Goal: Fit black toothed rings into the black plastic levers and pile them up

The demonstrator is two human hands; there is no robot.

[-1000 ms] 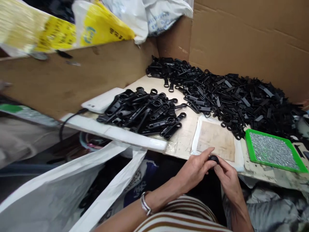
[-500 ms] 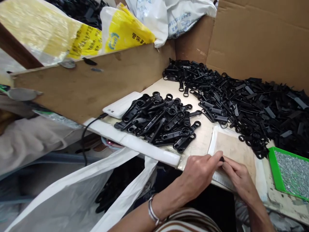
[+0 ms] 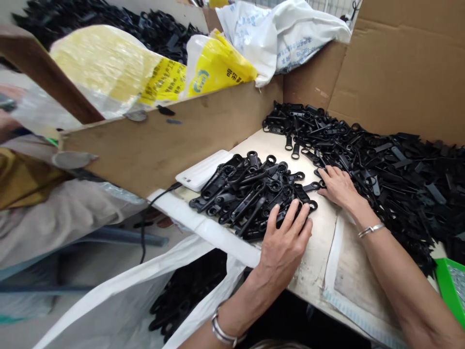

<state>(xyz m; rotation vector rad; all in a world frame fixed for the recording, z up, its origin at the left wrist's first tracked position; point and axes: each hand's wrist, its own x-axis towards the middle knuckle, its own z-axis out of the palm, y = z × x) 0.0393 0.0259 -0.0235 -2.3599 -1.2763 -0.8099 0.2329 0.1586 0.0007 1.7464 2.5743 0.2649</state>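
My left hand lies with fingers spread on the near right edge of a heap of black plastic parts, each a flat bar with a ring at its end. Farther back, my right hand reaches to the left edge of a larger pile of black parts. Its fingers are stretched out, and the tips touch or lie beside a ringed part between the two heaps. Nothing is seen held in either hand.
A white phone-like device with a black cable lies left of the small heap. Under the table's front edge hangs an open white sack with black parts inside. A green tray stands at right. Another person's clothed leg is at left.
Both hands were together over the mat around a small black piece. They have parted: the left moved onto the small heap, the right forward to the big pile. The camera view has shifted.
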